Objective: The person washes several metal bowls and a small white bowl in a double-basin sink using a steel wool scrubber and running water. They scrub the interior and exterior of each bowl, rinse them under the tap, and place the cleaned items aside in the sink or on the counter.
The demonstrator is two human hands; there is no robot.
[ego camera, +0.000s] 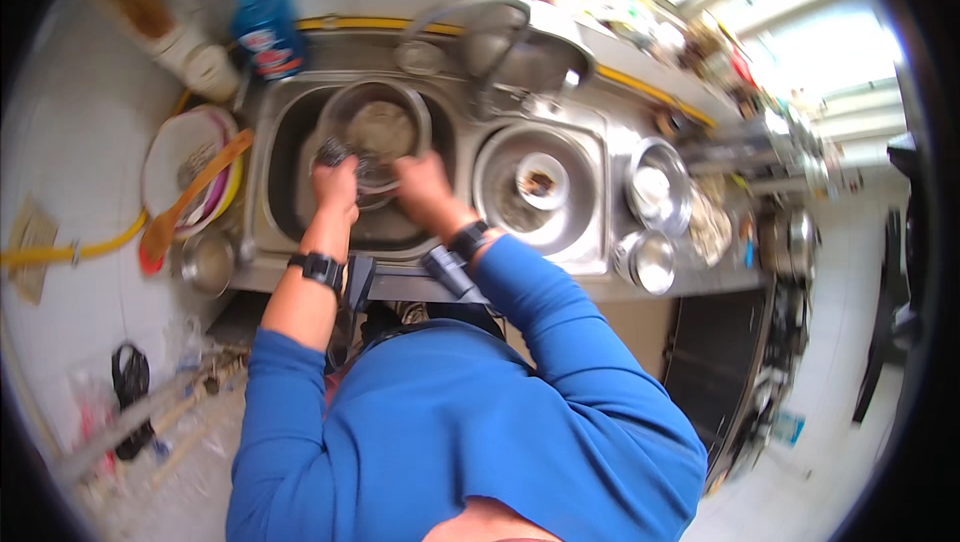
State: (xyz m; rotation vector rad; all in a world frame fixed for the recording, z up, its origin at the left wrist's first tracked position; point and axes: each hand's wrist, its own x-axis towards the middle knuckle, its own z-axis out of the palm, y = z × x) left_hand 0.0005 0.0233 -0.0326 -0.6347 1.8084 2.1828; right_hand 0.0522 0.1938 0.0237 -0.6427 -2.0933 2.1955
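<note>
A round metal basin [424, 103] sits tilted in the left bowl of the stainless steel sink [281, 223], with murky greyish liquid or residue inside. My left hand [335, 188] is at the basin's near left side, its fingers closed on what looks like a steel wool scourer [337, 153]. At the near right, my right hand [424, 185] grips the basin's rim; its fingertips are blurred. The right sink bowl holds a larger metal basin [487, 200], in which a small white bowl [553, 197] with brown scraps rests.
A faucet [546, 103] stands behind the sink. Blue detergent bottle [266, 35] at the back left; a wooden spatula [199, 193] lies across stacked plastic basins [161, 167]. Right of the sink are a metal bowl [679, 215], a metal pot [652, 264] and a cloth [710, 227].
</note>
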